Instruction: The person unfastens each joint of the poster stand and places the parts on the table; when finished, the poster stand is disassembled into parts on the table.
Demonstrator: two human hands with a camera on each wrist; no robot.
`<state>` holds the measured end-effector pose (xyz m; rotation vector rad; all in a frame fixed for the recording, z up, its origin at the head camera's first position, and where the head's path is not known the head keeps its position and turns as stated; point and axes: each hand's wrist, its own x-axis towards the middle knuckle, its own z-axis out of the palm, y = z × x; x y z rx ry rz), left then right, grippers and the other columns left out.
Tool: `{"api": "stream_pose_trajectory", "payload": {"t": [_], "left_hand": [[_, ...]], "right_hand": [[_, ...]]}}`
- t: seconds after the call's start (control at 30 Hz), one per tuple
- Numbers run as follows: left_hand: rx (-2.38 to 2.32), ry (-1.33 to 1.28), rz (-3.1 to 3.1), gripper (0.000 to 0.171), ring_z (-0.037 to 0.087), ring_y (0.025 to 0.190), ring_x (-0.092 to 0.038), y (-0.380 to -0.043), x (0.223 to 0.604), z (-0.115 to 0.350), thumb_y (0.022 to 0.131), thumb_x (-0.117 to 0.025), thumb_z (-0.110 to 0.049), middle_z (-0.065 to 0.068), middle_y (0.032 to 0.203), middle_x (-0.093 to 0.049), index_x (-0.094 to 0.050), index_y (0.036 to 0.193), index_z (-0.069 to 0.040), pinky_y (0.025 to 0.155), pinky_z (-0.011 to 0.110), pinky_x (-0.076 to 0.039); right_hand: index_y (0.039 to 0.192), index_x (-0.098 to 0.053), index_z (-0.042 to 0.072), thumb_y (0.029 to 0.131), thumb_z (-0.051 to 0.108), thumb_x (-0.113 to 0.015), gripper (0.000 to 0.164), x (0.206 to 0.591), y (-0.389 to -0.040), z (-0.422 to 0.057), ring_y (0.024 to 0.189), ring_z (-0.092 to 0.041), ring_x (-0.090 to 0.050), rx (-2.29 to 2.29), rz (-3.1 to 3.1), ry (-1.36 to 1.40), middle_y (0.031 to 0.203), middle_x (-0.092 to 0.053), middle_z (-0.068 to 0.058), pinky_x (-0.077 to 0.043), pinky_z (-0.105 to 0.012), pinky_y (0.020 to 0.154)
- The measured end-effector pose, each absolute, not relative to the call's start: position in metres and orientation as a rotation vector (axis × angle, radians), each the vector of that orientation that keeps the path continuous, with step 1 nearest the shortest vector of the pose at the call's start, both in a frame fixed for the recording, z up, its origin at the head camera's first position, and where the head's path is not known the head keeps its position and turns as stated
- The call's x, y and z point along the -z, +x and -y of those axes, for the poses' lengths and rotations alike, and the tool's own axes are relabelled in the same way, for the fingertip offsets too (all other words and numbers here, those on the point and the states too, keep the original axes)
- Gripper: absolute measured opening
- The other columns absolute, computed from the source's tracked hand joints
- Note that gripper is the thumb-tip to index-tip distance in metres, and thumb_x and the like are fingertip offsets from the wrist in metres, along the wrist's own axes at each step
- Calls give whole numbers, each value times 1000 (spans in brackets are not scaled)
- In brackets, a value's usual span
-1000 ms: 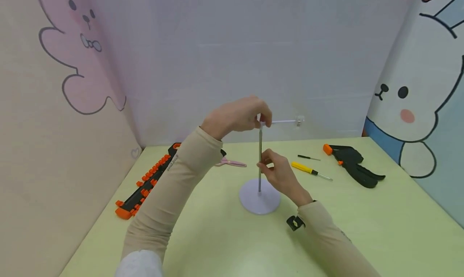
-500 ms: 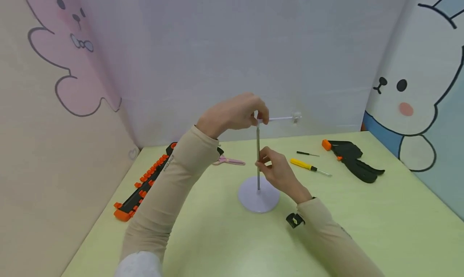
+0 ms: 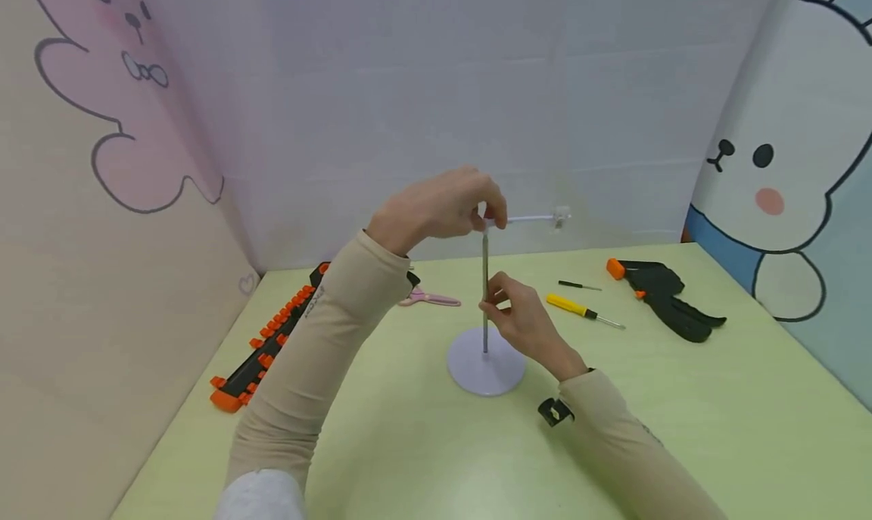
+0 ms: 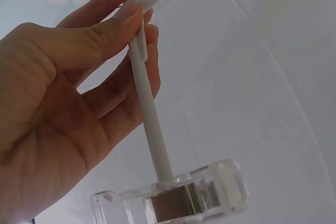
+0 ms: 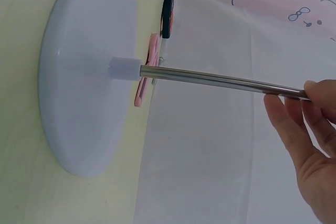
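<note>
- Left hand [image 3: 436, 206] pinches the white crossbar [image 4: 149, 108] near its joint with the metal rod [image 5: 199, 77], thumb against fingers; right hand [image 3: 524, 319] holds the rod lower down, also in a thumb-and-finger pinch.
- Far left on the table [image 3: 388, 444] lies the black rack [image 3: 248, 372] with orange clips, partly behind the left sleeve; pink scissors [image 3: 433, 299] lie beyond.
- Mid-table, the stand [image 3: 485, 266] is upright on its round base [image 3: 470, 372]. It looks light and stiff; the smooth rod may slip under loose fingers, so mid-rod and the joint seem the best holds.
- Right of the joint, the crossbar ends in a clear clip [image 3: 562, 216] — probably the most fragile part.
- Farther right lie a yellow screwdriver [image 3: 572, 306], then a black-and-orange tool [image 3: 664, 300].
- Left wrist view shows the white socket [image 4: 147, 1] that the left hand hides from the head camera, plus metal inside the clip; only the right wrist view clearly shows the collar [image 5: 125, 68] around the rod's foot.
</note>
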<state>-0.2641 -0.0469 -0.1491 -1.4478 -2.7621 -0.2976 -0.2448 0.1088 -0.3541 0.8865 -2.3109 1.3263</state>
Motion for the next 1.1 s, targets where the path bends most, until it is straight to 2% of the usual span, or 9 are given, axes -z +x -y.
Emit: {"api": "stream_pose_trajectory", "payload": {"t": [0.17, 0.33, 0.5, 0.87, 1.1], "left_hand": [[313, -1448, 2757, 27, 13, 86, -58, -260, 144, 48, 87, -59, 9, -3, 94, -66, -74, 98, -9, 75, 24, -47], [379, -1436, 2616, 24, 15, 84, -58, -246, 118, 54, 88, -57, 9, 2, 96, -65, -73, 99, -4, 76, 26, -47], [357, -1496, 2486, 21, 12, 78, -58, -229, 104, 56, 87, -62, 7, -2, 92, -65, -74, 97, -7, 72, 24, -47], [424, -1373, 2509, 16, 9, 77, -59, -223, 121, 78, 87, -65, 0, -2, 94, -64, -73, 100, -7, 71, 21, -47], [580, -1315, 2477, 16, 12, 77, -59, -216, 133, 102, 82, -72, -1, 2, 93, -64, -72, 99, -3, 70, 24, -49]], "right_hand": [[94, -52, 5, 85, -4, -67, 20, 354, -241, -108, 80, -20, -64, -1326, 2302, 896, 87, -60, -5, -55, -25, 62], [94, -52, 4, 85, -4, -67, 19, 353, -238, -108, 80, -22, -65, -1310, 2306, 919, 87, -60, -7, -55, -26, 63], [94, -53, 3, 85, -5, -67, 18, 353, -237, -109, 80, -22, -64, -1300, 2321, 889, 87, -61, -7, -55, -26, 63], [93, -52, 5, 84, -5, -67, 20, 361, -241, -107, 78, -19, -63, -1270, 2286, 905, 86, -60, -6, -54, -23, 61], [93, -51, 5, 84, -7, -67, 22, 363, -240, -104, 77, -22, -64, -1250, 2258, 924, 86, -60, -6, -55, -25, 60]]}}
